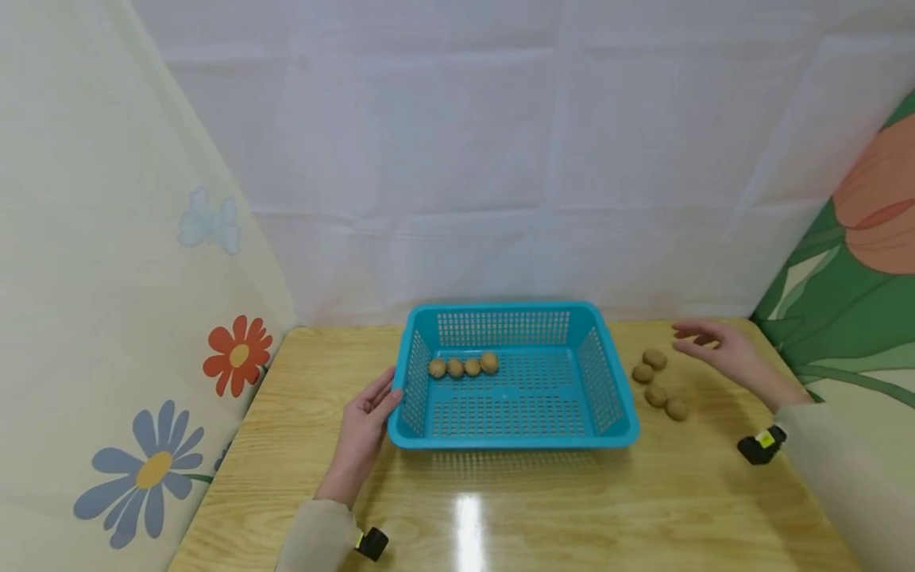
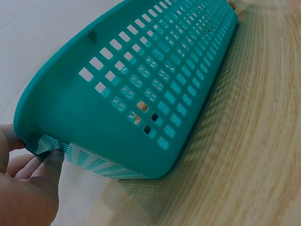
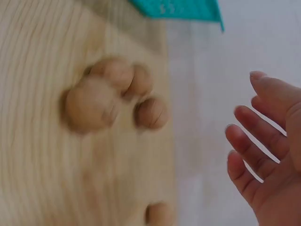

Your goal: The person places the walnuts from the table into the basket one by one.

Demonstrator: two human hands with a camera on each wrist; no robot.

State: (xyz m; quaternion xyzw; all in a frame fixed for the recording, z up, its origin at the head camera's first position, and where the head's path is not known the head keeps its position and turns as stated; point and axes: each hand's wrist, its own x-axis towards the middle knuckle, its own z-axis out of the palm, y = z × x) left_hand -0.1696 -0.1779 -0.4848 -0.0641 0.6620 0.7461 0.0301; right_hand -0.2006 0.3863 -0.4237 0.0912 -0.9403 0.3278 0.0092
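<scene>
A blue plastic basket (image 1: 505,442) with slotted walls stands on the table. Inside it several walnuts (image 1: 455,368) lie in a row near the left of the far wall. My left hand (image 1: 363,421) grips the basket's left rim, with the thumb over the edge; in the left wrist view its fingers pinch the rim near a corner. To the right of the basket, several walnuts (image 1: 655,396) lie loosely grouped on the wood. Holding nothing, my right hand (image 1: 722,349) hovers just right of them, fingers apart and slightly bent. Another walnut (image 3: 160,214) shows lower in the right wrist view.
The wooden table (image 1: 557,508) runs up to a white cloth wall (image 1: 429,159) at the back. Flower-printed cloth (image 1: 143,318) hangs on the left, and more printed cloth (image 1: 865,262) stands close to the right arm.
</scene>
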